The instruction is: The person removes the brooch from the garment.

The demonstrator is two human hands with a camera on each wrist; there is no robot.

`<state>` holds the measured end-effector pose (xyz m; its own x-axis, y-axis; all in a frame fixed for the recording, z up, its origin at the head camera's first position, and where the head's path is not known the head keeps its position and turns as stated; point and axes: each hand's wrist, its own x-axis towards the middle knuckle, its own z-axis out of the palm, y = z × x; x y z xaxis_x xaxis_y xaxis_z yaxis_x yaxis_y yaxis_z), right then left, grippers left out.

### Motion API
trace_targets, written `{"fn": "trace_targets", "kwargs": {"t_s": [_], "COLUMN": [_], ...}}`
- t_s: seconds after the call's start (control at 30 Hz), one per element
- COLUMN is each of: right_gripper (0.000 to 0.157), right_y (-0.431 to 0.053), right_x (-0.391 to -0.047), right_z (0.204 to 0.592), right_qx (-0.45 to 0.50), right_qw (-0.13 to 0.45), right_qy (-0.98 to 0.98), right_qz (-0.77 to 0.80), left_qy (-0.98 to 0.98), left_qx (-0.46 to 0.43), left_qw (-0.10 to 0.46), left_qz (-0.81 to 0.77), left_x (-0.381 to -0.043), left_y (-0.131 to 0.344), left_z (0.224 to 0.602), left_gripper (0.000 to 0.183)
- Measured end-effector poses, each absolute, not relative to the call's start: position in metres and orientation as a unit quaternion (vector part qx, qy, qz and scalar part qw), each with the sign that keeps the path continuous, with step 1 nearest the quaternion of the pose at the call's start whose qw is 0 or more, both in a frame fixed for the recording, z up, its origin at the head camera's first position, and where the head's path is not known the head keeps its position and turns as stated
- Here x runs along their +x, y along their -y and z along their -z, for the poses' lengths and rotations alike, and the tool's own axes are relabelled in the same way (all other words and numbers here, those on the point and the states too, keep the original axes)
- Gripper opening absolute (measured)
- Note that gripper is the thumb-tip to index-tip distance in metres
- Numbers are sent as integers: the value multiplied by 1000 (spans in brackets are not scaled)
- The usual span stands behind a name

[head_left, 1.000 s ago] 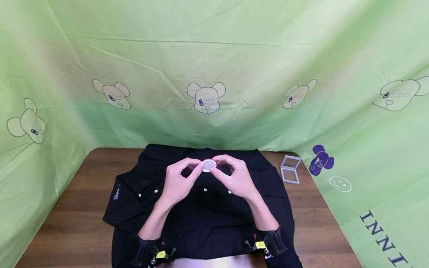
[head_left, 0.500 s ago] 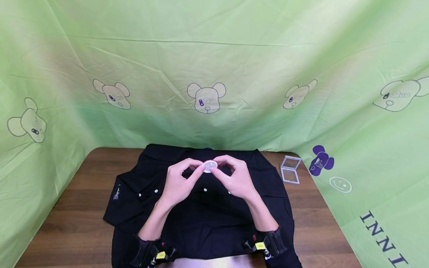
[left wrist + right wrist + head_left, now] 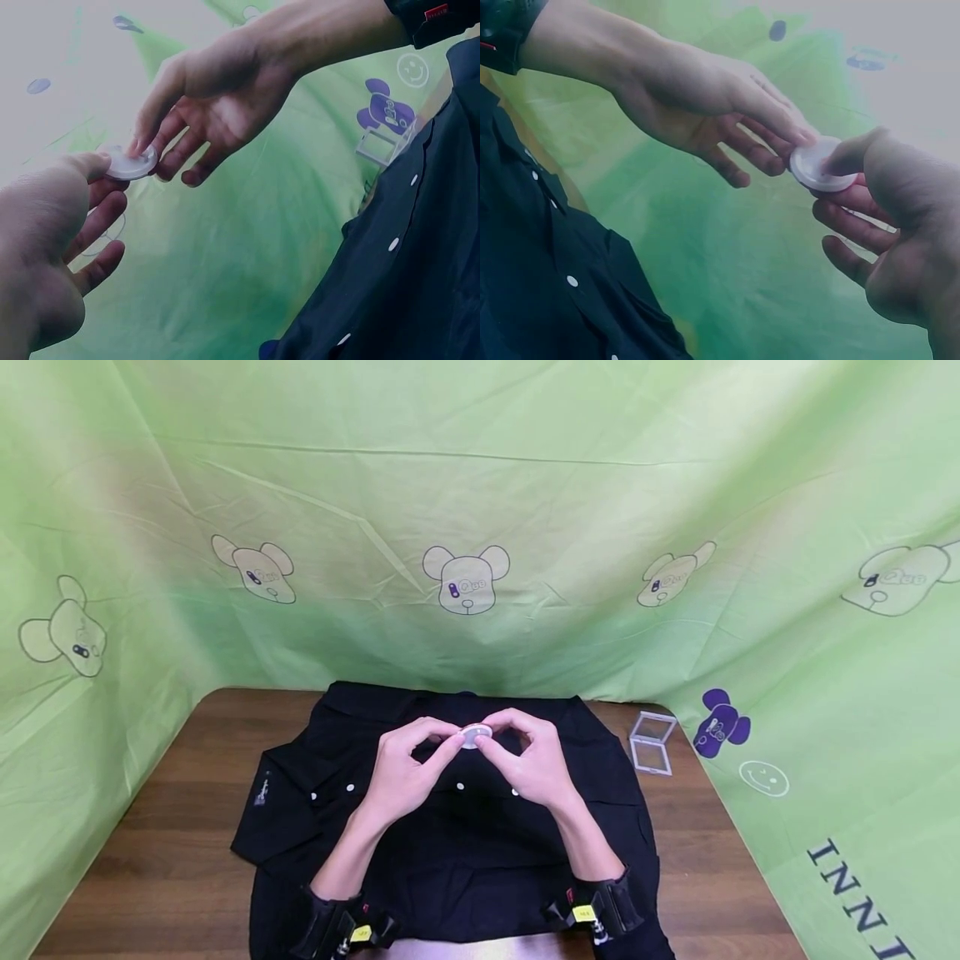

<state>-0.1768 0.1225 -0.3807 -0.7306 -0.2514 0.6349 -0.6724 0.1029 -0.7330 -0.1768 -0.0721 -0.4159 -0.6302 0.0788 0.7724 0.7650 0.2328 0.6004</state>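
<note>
A small round badge (image 3: 472,740), pale on the side facing me with a raised white rim and a thin red edge, is held up over the black shirt (image 3: 465,860). My left hand (image 3: 405,766) pinches its left side between thumb and index finger. On the opposite side, my right hand (image 3: 531,768) pinches it the same way. Both thumbs press on the pale face of the badge (image 3: 131,165) in the left wrist view. In the right wrist view the badge (image 3: 808,166) lies tilted between the hands, its far face hidden.
The shirt lies spread across a brown wooden table (image 3: 172,827), with several white buttons showing. An open clear hinged case (image 3: 651,743) sits at the table's back right. Green printed cloth (image 3: 465,485) encloses the back and sides.
The badge has tipped flatter and shifted slightly to the right in the head view. Both hands keep their pinch and have moved only a little with it.
</note>
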Motion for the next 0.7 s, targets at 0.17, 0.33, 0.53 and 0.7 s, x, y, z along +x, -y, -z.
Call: {"fn": "trace_targets", "kwargs": {"t_s": [0.17,0.33,0.53,0.7], "right_gripper": [15,18,19,18], "right_y": [-123,-122,-122,-123], "right_x": [-177,-177,-177,-179], "right_z": [381,382,383,384], "right_qx": [322,323,320,318], "right_qw": [176,171,170,165], "right_qy": [718,718,722,732], "right_qz": [-591,-593,-590,-580], "left_qy": [717,719,719,718], "left_qx": [-295,-289,-291,-293], "left_qw": [316,318,318,323], "left_qz": [547,547,545,542], "left_x": [-168,-166,-167,-167], "left_y": [71,72,73,73], "left_z": [403,399,398,399], "left_gripper": [9,10,11,11]}}
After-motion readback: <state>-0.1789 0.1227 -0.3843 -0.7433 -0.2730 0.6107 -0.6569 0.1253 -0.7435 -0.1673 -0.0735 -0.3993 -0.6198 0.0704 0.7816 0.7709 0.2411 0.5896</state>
